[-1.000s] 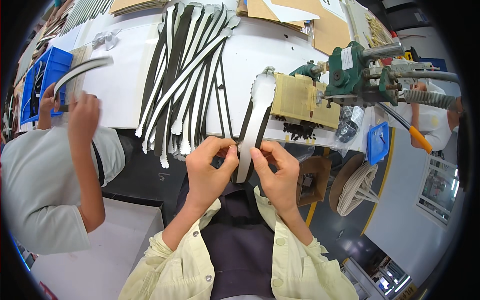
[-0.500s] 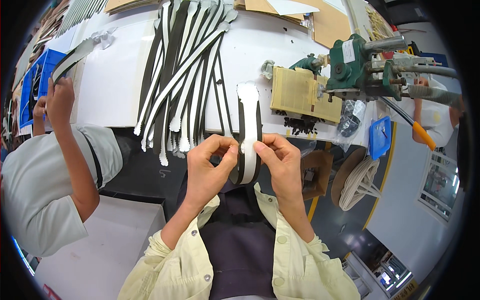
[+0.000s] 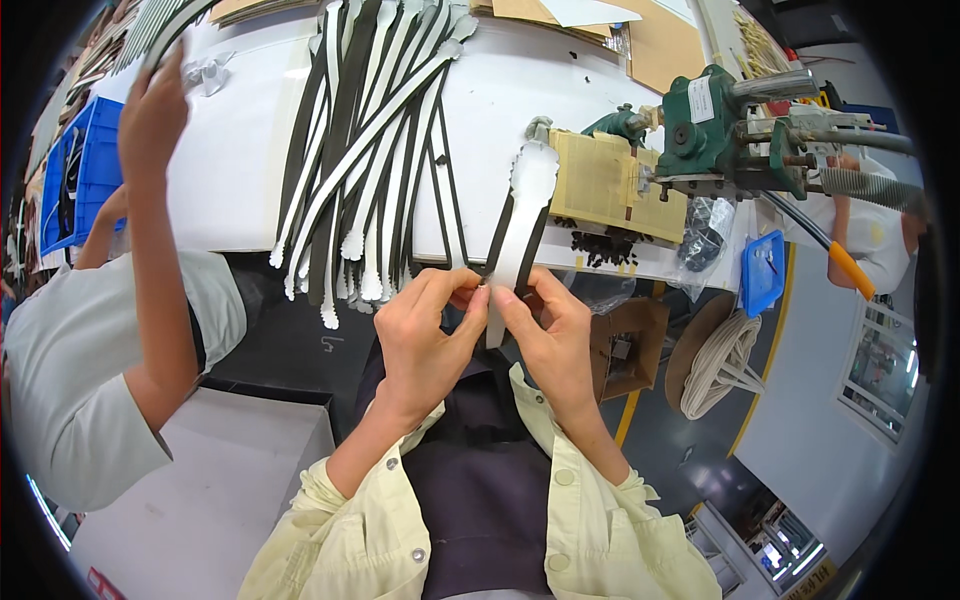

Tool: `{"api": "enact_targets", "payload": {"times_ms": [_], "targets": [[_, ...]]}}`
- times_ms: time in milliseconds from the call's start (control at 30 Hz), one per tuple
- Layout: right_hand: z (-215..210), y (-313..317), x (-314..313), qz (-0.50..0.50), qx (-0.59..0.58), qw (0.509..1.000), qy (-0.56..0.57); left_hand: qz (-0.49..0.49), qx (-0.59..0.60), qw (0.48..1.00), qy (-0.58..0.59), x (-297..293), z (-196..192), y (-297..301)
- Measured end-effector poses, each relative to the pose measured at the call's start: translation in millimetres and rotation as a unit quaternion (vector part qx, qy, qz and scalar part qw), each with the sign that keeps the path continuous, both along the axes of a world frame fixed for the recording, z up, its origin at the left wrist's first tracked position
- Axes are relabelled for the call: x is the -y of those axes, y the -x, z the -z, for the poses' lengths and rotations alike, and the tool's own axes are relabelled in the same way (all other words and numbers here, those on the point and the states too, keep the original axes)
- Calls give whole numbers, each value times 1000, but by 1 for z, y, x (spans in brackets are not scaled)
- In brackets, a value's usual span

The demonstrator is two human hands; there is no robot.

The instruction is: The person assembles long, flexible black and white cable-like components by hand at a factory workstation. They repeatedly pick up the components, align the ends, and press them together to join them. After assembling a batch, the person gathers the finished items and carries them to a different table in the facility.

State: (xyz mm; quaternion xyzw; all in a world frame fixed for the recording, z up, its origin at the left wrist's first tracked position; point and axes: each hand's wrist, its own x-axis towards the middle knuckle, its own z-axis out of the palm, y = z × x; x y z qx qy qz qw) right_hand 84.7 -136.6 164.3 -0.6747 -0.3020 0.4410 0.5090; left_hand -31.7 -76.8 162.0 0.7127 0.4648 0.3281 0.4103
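My left hand (image 3: 428, 328) and my right hand (image 3: 548, 335) meet at the table's near edge, both pinching the lower end of a long strip (image 3: 522, 215) that is white on one face with black edges. The strip runs up and away from my fingers, its scalloped white tip lying near a tan block on the table. A fan of several similar black and white strips (image 3: 370, 150) lies on the white table (image 3: 230, 170) just left of my hands, their ends hanging over the edge.
A green machine (image 3: 715, 130) with metal rods stands at the right on the table, beside a tan perforated block (image 3: 600, 185). A co-worker's raised arm (image 3: 160, 210) holds a strip at the left, near a blue crate (image 3: 85, 170). A rope coil (image 3: 725, 360) and a cardboard box lie below.
The strip in my hands has swung its far end toward the tan block. The co-worker's arm at the left has risen higher, carrying a strip upward.
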Motion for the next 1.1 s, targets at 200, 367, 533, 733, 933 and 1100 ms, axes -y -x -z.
{"api": "enact_targets", "payload": {"times_ms": [200, 367, 533, 733, 933, 1100], "targets": [[14, -5, 3, 25, -76, 997, -21, -6, 15, 999, 51, 3, 5, 0], [12, -8, 1, 62, -183, 981, -2, -12, 28, 990, 135, 3, 4, -1], [12, -9, 3, 72, -192, 979, -12, -6, 10, 991, 134, 2, 2, -3], [17, -9, 5, 92, -199, 976, -12, 8, 20, 990, 140, 4, 8, -3], [17, -8, 3, 96, -187, 978, -10, 3, 93, 963, 255, 5, 17, 1], [19, -10, 3, 112, -244, 963, -19, -23, 158, 914, 372, 4, 14, -1]]}}
